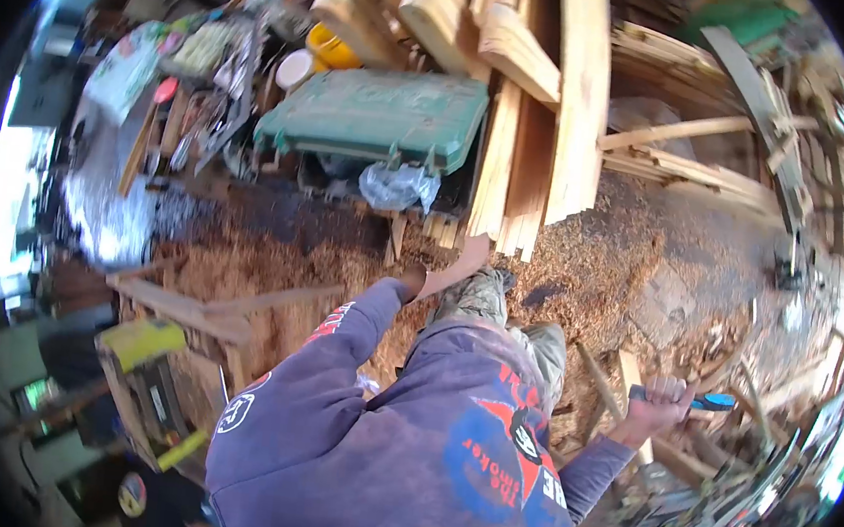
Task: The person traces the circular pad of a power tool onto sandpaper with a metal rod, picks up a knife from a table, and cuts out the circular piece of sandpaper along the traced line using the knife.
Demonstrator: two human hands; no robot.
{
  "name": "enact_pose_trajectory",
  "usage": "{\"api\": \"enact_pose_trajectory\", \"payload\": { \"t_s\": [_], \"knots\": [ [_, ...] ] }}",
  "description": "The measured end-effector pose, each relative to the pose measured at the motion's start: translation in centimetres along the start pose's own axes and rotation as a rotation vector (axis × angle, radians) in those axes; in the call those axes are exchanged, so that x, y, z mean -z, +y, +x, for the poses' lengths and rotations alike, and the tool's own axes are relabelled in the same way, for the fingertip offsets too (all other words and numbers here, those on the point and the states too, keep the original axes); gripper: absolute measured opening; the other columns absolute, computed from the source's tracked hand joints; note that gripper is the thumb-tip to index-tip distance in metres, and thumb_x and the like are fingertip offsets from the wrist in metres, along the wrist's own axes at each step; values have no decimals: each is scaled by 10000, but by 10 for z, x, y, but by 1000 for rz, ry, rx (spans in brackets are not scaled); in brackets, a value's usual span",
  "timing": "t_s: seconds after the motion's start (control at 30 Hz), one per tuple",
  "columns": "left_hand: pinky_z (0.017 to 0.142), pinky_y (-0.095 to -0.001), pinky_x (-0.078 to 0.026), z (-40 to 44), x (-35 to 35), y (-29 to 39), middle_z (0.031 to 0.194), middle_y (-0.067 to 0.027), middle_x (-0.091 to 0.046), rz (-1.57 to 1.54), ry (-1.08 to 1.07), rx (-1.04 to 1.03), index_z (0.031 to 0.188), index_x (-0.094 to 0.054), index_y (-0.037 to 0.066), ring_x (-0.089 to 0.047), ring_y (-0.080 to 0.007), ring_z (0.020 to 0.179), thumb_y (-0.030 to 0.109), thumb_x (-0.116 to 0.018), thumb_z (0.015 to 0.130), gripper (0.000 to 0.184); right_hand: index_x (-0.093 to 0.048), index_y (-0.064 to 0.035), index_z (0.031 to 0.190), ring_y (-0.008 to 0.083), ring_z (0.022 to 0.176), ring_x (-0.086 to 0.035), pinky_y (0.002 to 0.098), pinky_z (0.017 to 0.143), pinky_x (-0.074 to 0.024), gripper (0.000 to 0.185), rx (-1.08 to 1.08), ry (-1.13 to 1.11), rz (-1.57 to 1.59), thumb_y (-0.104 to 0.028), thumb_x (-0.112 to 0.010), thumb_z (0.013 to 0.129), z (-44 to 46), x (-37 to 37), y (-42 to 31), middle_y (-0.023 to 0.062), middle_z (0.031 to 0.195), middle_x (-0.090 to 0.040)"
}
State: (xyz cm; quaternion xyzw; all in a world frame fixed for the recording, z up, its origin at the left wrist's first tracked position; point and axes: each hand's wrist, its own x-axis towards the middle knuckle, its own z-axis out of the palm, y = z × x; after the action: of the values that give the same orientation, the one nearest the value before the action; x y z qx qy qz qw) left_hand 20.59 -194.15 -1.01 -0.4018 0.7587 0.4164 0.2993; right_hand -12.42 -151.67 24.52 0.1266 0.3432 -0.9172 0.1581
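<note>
My left hand [414, 283] is closed at the end of a curved, flat brown piece [460, 267], which reaches over my trouser leg. Its fingers are in shadow. Off to the right, my right hand [661, 405] is wrapped round a blue-and-black tool [713, 401], whose ends stick out on both sides of the fist. The two hands are far apart, and the tool touches nothing that I can make out.
A green case [375, 114] lies ahead, beside stacked wooden boards [579, 97]. Wood shavings [609, 250] cover the floor. A wooden frame [177, 307] stands at the left, with a yellow-green object [142, 341] on it. Scrap wood [696, 458] lies at the right.
</note>
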Motion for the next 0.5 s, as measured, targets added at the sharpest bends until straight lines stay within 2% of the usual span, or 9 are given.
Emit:
{"api": "enact_pose_trajectory", "payload": {
  "t_s": [0.13,0.2,0.23,0.27,0.33,0.37,0.4,0.43,0.5],
  "knots": [
    [900,-469,-520,-65,-47,-21,996,-315,-687,-200,245,277,943,-723,-48,-675,-434,999,469,-641,883,527,-275,-220,599,66,384,-153,269,365,-138,514,-260,-139,-29,-363,-396,1078,69,-16,16,-76,471,-202],
    [932,-471,-520,-110,-89,-20,1018,-327,-683,-322,402,425,941,-719,-56,-668,-449,1028,455,-648,881,520,-282,-224,602,66,366,-186,277,362,-137,515,-277,184,-529,-367,-507,1043,88,-40,30,-79,467,-242],
    [818,-442,-553,-149,-96,5,903,-264,-723,-367,466,533,909,-730,-44,-724,-375,874,404,-661,894,453,-282,-224,602,66,366,-186,277,362,-137,515,-339,94,-558,-367,-507,1043,93,-50,40,-79,467,-242],
    [818,-442,-553,-174,-118,15,903,-264,-723,-439,515,597,909,-730,-44,-724,-375,874,404,-661,894,453,-345,-210,588,60,388,-219,279,377,-149,506,-260,-7,-883,-366,-574,1010,93,-56,47,-84,491,-279],
    [701,-383,-543,-212,-162,30,798,-165,-731,-1088,805,668,907,-737,-34,-699,-243,720,327,-672,912,367,-407,-195,574,54,410,-252,282,392,-160,497,-168,-195,-1199,-365,-641,978,103,-52,52,-88,516,-315],
    [635,-345,-505,-210,-201,21,758,-93,-714,-1355,1037,519,918,-737,-30,-630,-148,658,263,-683,920,298,-435,-174,600,55,450,-306,283,420,-215,464,-59,-502,-1353,-342,-665,966,112,-44,58,-85,541,-342],
    [635,-345,-505,-227,-210,35,758,-93,-714,-1379,1079,542,918,-737,-30,-630,-148,658,263,-683,920,298,-463,-152,627,55,490,-359,284,448,-270,432,67,-809,-1479,-318,-690,954,118,-38,62,-81,566,-368],
    [645,-349,-509,-255,-208,62,772,-102,-721,-1328,1206,568,916,-736,-30,-642,-160,671,257,-679,923,292,-579,-74,736,70,589,-457,271,562,-382,331,-231,-819,-1563,-298,-695,949,110,-46,58,-50,611,-463],
    [680,-350,-517,-299,-226,84,815,-133,-732,-1081,1410,625,926,-736,-25,-670,-189,729,258,-679,923,289,-631,-23,855,88,644,-511,266,632,-425,286,-292,-991,-1488,-285,-704,941,77,-46,66,-20,670,-539]
  ]
}}
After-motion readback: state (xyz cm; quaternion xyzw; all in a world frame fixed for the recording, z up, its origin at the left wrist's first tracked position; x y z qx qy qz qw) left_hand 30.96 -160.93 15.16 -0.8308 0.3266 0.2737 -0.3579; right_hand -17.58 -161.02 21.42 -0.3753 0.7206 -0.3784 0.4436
